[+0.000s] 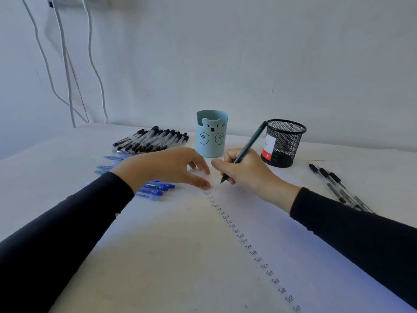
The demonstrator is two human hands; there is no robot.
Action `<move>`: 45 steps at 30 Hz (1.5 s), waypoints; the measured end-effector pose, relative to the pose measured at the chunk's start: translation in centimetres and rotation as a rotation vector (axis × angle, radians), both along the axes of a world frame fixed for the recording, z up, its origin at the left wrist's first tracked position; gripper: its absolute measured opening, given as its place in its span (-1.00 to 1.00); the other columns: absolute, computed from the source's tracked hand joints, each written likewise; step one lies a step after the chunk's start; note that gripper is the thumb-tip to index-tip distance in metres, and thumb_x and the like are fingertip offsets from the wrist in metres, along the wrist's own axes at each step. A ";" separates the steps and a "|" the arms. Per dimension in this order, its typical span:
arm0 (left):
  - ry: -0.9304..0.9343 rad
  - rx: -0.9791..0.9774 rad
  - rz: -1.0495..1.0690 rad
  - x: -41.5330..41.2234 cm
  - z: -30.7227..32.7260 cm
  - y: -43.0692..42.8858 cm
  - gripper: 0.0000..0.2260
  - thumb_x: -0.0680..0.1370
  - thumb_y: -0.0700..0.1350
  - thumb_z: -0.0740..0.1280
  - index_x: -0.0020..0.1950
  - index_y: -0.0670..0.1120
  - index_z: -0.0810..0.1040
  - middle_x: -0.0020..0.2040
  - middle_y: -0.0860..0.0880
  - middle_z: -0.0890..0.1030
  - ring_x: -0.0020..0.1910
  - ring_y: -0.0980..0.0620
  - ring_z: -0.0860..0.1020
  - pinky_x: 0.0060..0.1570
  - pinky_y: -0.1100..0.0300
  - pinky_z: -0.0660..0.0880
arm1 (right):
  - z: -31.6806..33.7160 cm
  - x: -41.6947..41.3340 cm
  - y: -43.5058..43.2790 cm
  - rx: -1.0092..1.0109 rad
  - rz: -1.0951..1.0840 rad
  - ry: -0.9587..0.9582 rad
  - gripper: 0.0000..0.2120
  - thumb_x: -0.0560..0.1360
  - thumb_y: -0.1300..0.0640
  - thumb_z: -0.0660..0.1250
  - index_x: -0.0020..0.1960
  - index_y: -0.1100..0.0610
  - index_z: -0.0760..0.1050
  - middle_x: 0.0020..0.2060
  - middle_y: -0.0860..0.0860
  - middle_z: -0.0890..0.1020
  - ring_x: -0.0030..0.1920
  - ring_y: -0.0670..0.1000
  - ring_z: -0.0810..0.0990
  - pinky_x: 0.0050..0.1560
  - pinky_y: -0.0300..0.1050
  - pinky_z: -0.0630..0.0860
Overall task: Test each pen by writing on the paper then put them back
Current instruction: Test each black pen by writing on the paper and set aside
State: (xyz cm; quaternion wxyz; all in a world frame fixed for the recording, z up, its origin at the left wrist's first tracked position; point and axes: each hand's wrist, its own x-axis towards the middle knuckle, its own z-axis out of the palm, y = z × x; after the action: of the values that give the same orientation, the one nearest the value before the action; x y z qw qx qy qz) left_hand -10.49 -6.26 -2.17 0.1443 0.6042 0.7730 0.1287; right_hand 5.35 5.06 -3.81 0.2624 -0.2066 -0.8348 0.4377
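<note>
Pen (247,145) under test: a dark barrel gripped by the right hand (246,172), thumb and fingers curled round its lower part in a writing hold. It sits just in front of the bear cup (211,134), slightly right. Its long axis slopes from the tip, low over the paper (180,256), up and away to the right, so the back end shows against the rim of the mesh cup (283,143), which stands just right of the bear cup. Whether the tip touches the sheet I cannot tell.

The left hand (167,168) holds nothing; its fingers are spread and relaxed, fingertips resting on the paper in front of the bear cup, beside the top of 1 column of "Test" words (239,233). The tip hangs just past the topmost word, so the next word probably goes there.

For putting back, the right hand is nearer the mesh cup; the black-capped pile (153,138) left of the bear cup and the blue pens (155,188) in front-left lie by the left hand.
</note>
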 end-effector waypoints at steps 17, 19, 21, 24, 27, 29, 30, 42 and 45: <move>-0.021 -0.058 0.023 -0.7 0.4 0.0 -0.66 0.35 0.26 0.48 0.08 0.30 0.53 0.14 0.22 0.49 0.08 0.33 0.44 0.29 0.11 0.41 | -1.8 -2.0 -0.5 0.058 0.044 0.022 -0.67 0.43 0.23 0.39 -0.44 0.17 0.35 -0.56 0.05 0.45 -0.56 -0.13 0.38 -0.47 -0.37 0.32; -0.016 -0.061 0.020 -0.6 0.5 0.0 -0.64 0.36 0.25 0.48 0.13 0.27 0.54 0.11 0.25 0.47 0.06 0.36 0.42 0.27 0.13 0.40 | -1.8 -2.0 -0.6 0.056 0.048 0.019 -0.69 0.43 0.22 0.39 -0.43 0.19 0.37 -0.55 0.06 0.45 -0.56 -0.13 0.39 -0.47 -0.37 0.34; -0.013 -0.066 0.016 -0.5 0.6 0.0 -0.63 0.37 0.24 0.47 0.15 0.25 0.54 0.08 0.28 0.46 0.04 0.37 0.41 0.26 0.16 0.40 | -1.7 -2.0 -0.6 0.053 0.047 0.012 -0.68 0.43 0.22 0.39 -0.43 0.19 0.37 -0.57 0.04 0.45 -0.56 -0.13 0.39 -0.48 -0.39 0.33; -0.014 -0.065 0.023 -0.4 0.6 0.0 -0.62 0.37 0.23 0.48 0.15 0.25 0.54 0.06 0.29 0.45 0.02 0.38 0.41 0.22 0.19 0.38 | -1.7 -1.9 -0.6 0.051 0.047 0.004 -0.67 0.43 0.22 0.38 -0.45 0.17 0.36 -0.58 0.03 0.45 -0.55 -0.11 0.38 -0.47 -0.38 0.32; -0.009 -0.079 0.024 -0.4 0.6 0.0 -0.62 0.38 0.22 0.47 0.16 0.23 0.54 0.06 0.30 0.45 0.02 0.38 0.41 0.20 0.20 0.36 | -1.6 -1.9 -0.6 0.048 0.037 0.010 -0.67 0.42 0.22 0.38 -0.45 0.17 0.35 -0.57 0.06 0.45 -0.56 -0.10 0.37 -0.48 -0.38 0.32; -0.004 -0.087 0.016 -0.3 0.7 0.1 -0.63 0.39 0.21 0.46 0.17 0.23 0.53 0.06 0.30 0.44 0.02 0.37 0.41 0.21 0.19 0.36 | -1.6 -1.8 -0.6 0.044 0.032 0.010 -0.66 0.42 0.22 0.38 -0.47 0.15 0.33 -0.58 0.06 0.44 -0.56 -0.09 0.37 -0.50 -0.38 0.32; -0.005 -0.087 0.014 -0.3 0.7 0.1 -0.63 0.40 0.20 0.46 0.17 0.23 0.52 0.05 0.31 0.44 0.02 0.37 0.41 0.21 0.19 0.35 | -1.6 -1.8 -0.7 0.043 0.035 0.007 -0.65 0.42 0.23 0.38 -0.47 0.15 0.33 -0.58 0.06 0.43 -0.56 -0.09 0.37 -0.50 -0.37 0.32; -0.005 -0.086 0.014 -0.6 0.6 0.2 -0.61 0.38 0.23 0.46 0.17 0.25 0.52 0.08 0.30 0.45 0.07 0.34 0.43 0.28 0.14 0.37 | -1.7 -1.9 -0.6 0.041 0.014 0.020 -0.63 0.42 0.23 0.38 -0.49 0.13 0.31 -0.61 0.03 0.41 -0.58 -0.09 0.38 -0.49 -0.37 0.33; -0.015 -0.079 0.014 -0.7 0.5 0.2 -0.63 0.36 0.25 0.46 0.12 0.28 0.51 0.12 0.27 0.47 0.10 0.31 0.44 0.29 0.13 0.38 | -1.7 -1.9 -0.5 0.037 0.011 0.016 -0.62 0.41 0.23 0.39 -0.49 0.13 0.30 -0.62 0.02 0.39 -0.58 -0.08 0.38 -0.49 -0.36 0.33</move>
State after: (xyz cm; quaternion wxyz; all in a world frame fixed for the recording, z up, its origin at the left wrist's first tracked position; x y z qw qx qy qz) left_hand -11.16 -6.09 -1.65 0.1728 0.5918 0.7805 0.1034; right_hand 3.48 4.61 -5.56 0.2704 -0.1936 -0.8418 0.4251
